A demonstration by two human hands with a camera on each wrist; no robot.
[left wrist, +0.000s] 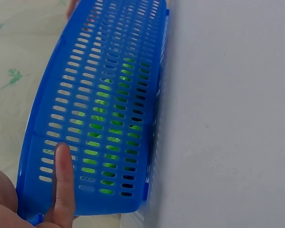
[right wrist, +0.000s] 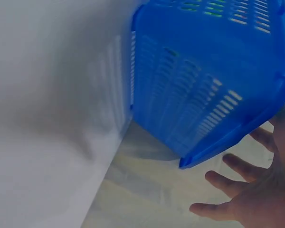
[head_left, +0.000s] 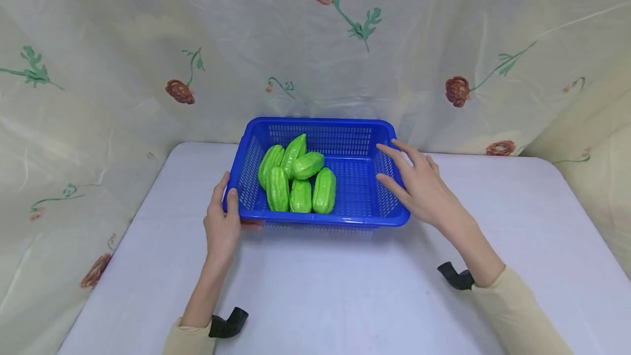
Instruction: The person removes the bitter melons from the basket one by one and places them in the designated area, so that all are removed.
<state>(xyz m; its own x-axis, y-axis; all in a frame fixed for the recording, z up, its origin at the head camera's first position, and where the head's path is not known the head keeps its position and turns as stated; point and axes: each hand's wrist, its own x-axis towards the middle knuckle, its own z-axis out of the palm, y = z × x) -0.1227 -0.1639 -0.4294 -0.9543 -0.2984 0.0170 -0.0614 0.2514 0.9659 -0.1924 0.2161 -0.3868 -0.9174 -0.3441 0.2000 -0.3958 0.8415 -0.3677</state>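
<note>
A blue plastic basket (head_left: 355, 221) with slotted walls is at the far side of the white table. Several bright green, ribbed pieces that look like fruit (head_left: 324, 190) lie together in its left half. At the basket's left front corner, my left hand (head_left: 223, 229) holds the rim; one finger lies along the slotted outer wall in the left wrist view. My right hand (head_left: 426, 188) is by the right rim with its fingers spread and straight. In the right wrist view those fingers (right wrist: 232, 187) stand apart, beyond the basket's edge, gripping nothing.
The white-covered table (head_left: 315, 300) reaches toward me in front of the basket. A pale curtain (head_left: 236, 43) with printed flowers hangs close behind the table and along both sides. Black bands (head_left: 229, 323) sit at both wrists.
</note>
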